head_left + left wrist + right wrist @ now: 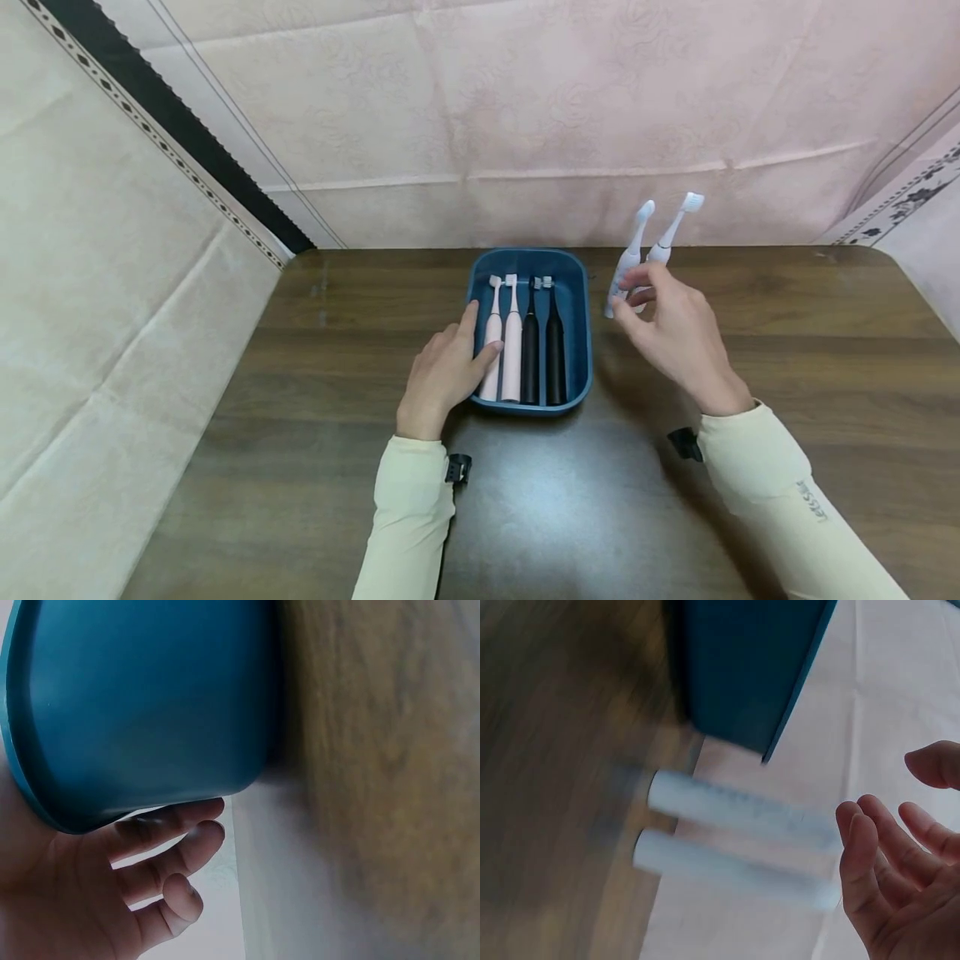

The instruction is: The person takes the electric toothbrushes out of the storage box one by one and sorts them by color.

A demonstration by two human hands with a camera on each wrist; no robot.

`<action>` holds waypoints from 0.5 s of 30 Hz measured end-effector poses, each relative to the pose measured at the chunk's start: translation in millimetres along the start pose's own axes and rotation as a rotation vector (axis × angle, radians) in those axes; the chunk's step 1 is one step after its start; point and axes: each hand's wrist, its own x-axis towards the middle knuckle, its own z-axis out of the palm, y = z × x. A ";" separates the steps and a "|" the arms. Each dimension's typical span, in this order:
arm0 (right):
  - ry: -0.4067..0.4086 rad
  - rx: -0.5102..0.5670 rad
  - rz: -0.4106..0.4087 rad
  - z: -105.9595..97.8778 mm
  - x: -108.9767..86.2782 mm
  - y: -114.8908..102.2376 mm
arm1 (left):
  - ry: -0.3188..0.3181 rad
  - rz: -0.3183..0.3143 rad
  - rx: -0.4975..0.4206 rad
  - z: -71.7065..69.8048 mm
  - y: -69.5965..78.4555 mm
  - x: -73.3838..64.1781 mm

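Note:
My left hand [441,379] holds the left side of a blue plastic box [576,333], its thumb over the rim and its fingers along the outer wall [150,697]. Inside the box lie two pale pink electric toothbrushes [512,354] and two black ones [555,354], side by side, heads toward the back. To the right of the box, two white electric toothbrushes [628,250] stand upright with their heads up. My right hand [678,333] is close beside their handles [735,870], fingers bent and the thumb apart from them.
The box stands on a brown wood-grain table [337,467] near its back edge. Behind the table hangs a pale patterned cloth [525,108]; another pale cloth [112,275] is at the left.

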 end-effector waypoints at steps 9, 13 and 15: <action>-0.072 -0.022 -0.090 17.8 10.6 -34.3 | 0.004 -0.004 0.010 0.3 -0.1 0.2; -0.087 -0.046 -0.131 19.9 17.7 -45.6 | 0.001 -0.014 0.012 0.4 0.2 0.6; -0.091 -0.062 -0.154 20.6 20.7 -49.8 | -0.004 -0.020 0.016 0.5 0.6 0.9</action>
